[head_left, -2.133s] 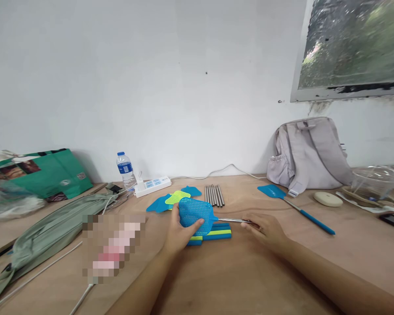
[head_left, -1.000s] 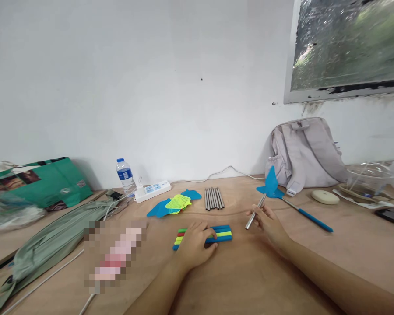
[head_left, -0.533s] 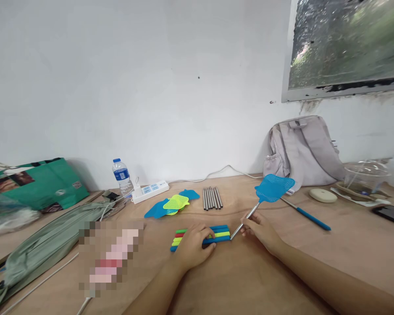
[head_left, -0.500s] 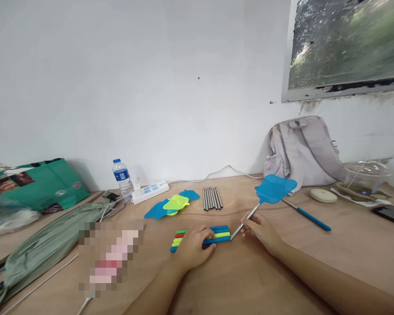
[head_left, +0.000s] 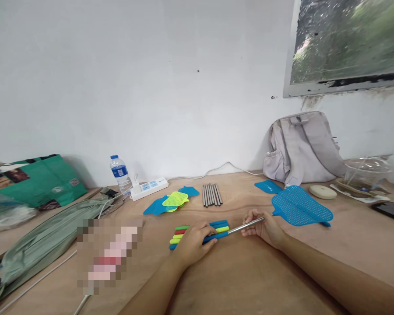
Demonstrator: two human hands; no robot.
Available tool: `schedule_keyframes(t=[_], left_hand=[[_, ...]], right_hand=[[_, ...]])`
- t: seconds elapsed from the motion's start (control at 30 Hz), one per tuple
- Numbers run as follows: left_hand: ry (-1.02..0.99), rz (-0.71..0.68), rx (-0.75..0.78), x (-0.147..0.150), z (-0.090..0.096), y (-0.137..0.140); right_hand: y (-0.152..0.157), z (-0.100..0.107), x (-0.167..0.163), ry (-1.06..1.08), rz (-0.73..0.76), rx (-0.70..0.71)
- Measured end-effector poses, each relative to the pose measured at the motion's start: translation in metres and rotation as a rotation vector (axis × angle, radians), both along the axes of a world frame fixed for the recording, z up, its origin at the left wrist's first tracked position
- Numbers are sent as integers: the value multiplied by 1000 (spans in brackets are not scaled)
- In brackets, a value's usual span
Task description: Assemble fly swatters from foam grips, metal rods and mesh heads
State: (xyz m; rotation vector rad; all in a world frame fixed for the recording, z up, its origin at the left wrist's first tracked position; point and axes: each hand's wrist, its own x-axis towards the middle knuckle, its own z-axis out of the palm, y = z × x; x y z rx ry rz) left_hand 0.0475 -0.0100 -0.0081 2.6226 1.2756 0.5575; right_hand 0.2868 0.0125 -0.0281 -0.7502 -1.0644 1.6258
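Note:
My left hand (head_left: 194, 244) is closed round a blue handle grip (head_left: 219, 236) at the near side of a row of coloured grips. Green, red, yellow and blue grips (head_left: 219, 223) lie partly hidden under that hand. In my right hand (head_left: 265, 231) is the silver rod (head_left: 246, 225) of a fly swatter, pinched near its blue mesh head (head_left: 302, 205). The rod's left end meets the open end of the blue grip; how deep it sits inside, I cannot tell.
Behind the hands lie several metal tubes (head_left: 211, 195) and blue and yellow swatter heads (head_left: 175, 199). Another blue swatter (head_left: 267, 187) rests partly hidden on the right. A power strip (head_left: 149, 189), water bottle (head_left: 119, 172), backpack (head_left: 304, 148) and phone (head_left: 392, 211) stand or lie around.
The swatter has swung down from steeply tilted to nearly level, its head now further right and lower. Its rod now lines up with the blue grip, which my left hand holds slightly angled.

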Motion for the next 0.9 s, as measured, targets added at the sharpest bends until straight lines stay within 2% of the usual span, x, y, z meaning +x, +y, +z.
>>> schedule_keyframes(t=[0.23, 0.37, 0.57, 0.7, 0.9], left_hand=[[24, -27, 187, 3, 5, -4], [69, -49, 291, 8, 7, -10], [-2, -50, 172, 18, 12, -27], [-67, -51, 82, 20, 17, -35], [-82, -115, 75, 20, 14, -42]], right_hand=[[-6, 11, -2, 10, -1, 100], [-9, 9, -8, -133, -23, 76], [-26, 0, -33, -355, -111, 184], [-39, -2, -43, -372, -163, 226], [-55, -12, -48, -339, -173, 238]])
